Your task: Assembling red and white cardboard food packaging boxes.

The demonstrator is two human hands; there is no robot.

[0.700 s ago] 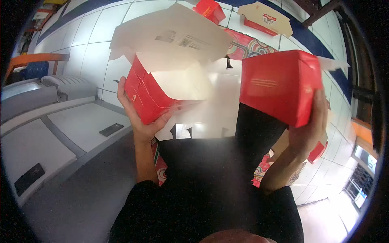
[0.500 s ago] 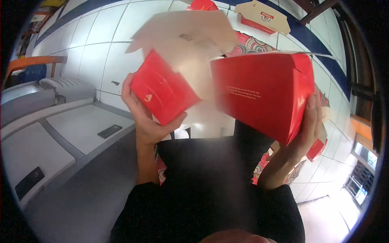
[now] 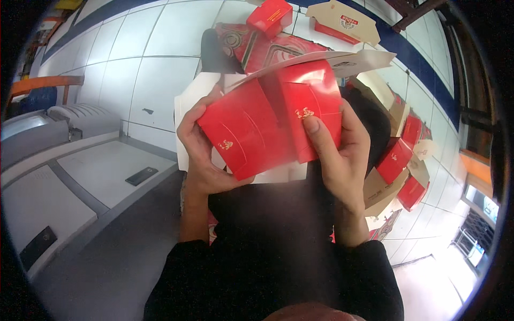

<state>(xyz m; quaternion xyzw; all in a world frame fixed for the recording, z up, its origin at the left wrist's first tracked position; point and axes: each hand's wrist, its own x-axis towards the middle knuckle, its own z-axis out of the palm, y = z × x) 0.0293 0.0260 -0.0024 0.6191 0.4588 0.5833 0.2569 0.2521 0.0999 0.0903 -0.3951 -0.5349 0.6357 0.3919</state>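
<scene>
In front of my lap, both hands hold red cardboard box panels (image 3: 246, 128) marked with small gold emblems and curved slits. My left hand (image 3: 197, 152) grips the left panel along its outer and lower edges. Around the right panel (image 3: 308, 91) my right hand (image 3: 345, 155) is closed, thumb pressed on its front face. The two panels meet at a slanted seam; I cannot tell whether they belong to one box or two. A pale lid flap (image 3: 364, 61) sticks out behind them at the upper right. More white card (image 3: 184, 101) shows behind my left hand.
Several red boxes with tan insides (image 3: 393, 160) lie to my right on a patterned red cloth (image 3: 267, 48). Farther off are another red box (image 3: 270, 16) and one with a raised tan lid (image 3: 342, 21). A grey-white cabinet (image 3: 107, 166) stands at my left.
The panels have turned and come together. My right hand has moved left and inward, its thumb now on the front. The tan lid has swung away, uncovering the cloth and a box behind.
</scene>
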